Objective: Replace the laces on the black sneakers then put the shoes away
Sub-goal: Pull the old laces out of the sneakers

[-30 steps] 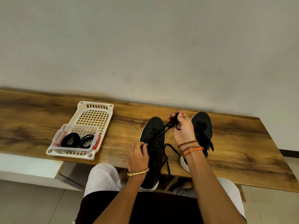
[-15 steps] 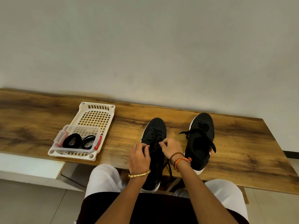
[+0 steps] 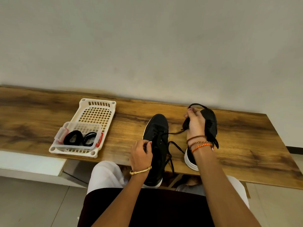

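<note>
Two black sneakers stand on the wooden table. The left sneaker points away from me, its heel over the near edge. My left hand grips its side by the eyelets. My right hand is raised above the right sneaker and pinches a black lace, drawn taut from the left sneaker's eyelets and looping above my fingers. A loose lace end hangs off the table edge.
A white perforated tray lies on the table's left part. Inside it a clear plastic box holds coiled black laces. A wall runs right behind the table. My lap is below the near edge.
My right hand has risen from the left sneaker's eyelets up and to the right, pulling the lace out taut. My left hand stays on the left sneaker.
</note>
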